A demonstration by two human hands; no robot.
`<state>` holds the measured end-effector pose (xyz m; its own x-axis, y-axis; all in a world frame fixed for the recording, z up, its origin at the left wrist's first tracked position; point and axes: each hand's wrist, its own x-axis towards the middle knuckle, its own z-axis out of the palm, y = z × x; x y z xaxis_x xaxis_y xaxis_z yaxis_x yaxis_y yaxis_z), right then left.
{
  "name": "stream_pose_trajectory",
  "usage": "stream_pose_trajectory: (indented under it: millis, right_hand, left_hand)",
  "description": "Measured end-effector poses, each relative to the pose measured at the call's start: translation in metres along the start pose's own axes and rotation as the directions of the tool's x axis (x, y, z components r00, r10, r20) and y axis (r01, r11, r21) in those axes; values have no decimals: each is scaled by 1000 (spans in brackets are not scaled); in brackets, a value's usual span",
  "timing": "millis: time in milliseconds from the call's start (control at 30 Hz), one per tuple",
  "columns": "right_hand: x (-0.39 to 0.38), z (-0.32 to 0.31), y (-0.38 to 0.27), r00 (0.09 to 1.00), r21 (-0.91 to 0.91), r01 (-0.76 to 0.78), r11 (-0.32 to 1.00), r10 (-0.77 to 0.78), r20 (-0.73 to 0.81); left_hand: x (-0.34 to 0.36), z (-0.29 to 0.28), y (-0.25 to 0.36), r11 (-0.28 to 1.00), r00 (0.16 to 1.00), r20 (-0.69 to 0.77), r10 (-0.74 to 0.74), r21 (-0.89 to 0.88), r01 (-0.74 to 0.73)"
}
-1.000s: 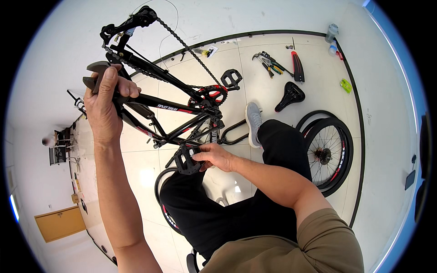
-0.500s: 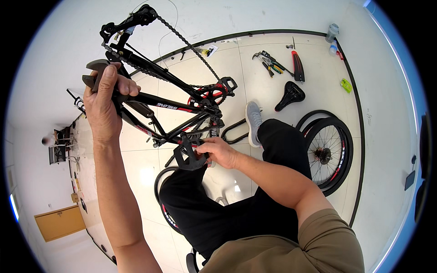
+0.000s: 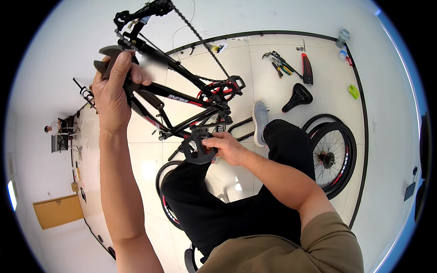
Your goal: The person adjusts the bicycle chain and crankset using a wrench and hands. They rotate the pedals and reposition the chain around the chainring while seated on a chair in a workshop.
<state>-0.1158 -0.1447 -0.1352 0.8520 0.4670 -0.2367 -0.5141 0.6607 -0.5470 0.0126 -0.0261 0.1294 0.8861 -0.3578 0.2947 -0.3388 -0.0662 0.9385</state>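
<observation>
My left hand (image 3: 114, 86) is raised at the upper left, fingers closed round a dark grey wrench (image 3: 110, 51) whose jaws stick out past my thumb. It overlaps the tube ends of a black and red bicycle frame (image 3: 175, 94); whether it also grips the frame is hidden. My right hand (image 3: 228, 148) pinches a black pedal (image 3: 199, 146) by its edge, at the near side of the frame above my knee. A crank arm lies beside that pedal. A chain (image 3: 200, 41) runs from the rear derailleur (image 3: 141, 12) to the red chainring (image 3: 223, 92).
Two wheels (image 3: 334, 159) lie right of my leg, another wheel (image 3: 166, 182) to the left. Beyond my shoe are a saddle (image 3: 298, 97), a red-black mudguard (image 3: 307, 68), pliers and a hammer (image 3: 280, 63). Bottles (image 3: 342, 38) stand by the wall. A person (image 3: 53, 128) is far left.
The pedal has turned and shifted slightly right with my right hand. My left hand and the frame's rear end sit a little higher and farther right; the whole view has shifted somewhat too.
</observation>
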Motion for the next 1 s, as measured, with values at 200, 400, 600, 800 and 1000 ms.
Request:
stream_pose_trajectory:
  millis: [200, 400, 600, 800, 1000]
  right_hand:
    - [0, -3, -1, 1000, -15, 8, 1000, -8, 10]
    - [2, -1, 2, 999, 5, 39, 999, -39, 1]
    - [-3, 5, -4, 997, 23, 72, 997, -72, 11]
    - [-3, -23, -8, 992, -6, 124, 992, -124, 21]
    - [-31, -12, -34, 990, 190, 111, 975, -91, -110]
  left_hand:
    - [0, 3, 1, 1000, 1000, 2, 23, 15, -23]
    - [2, -2, 0, 995, 997, 21, 73, 65, -74]
    - [-3, 12, 14, 999, 998, -60, 13, 46, -11]
    - [1, 6, 9, 999, 999, -40, -11, 35, 12]
    - [0, 0, 6, 998, 1000, 9, -10, -59, 11]
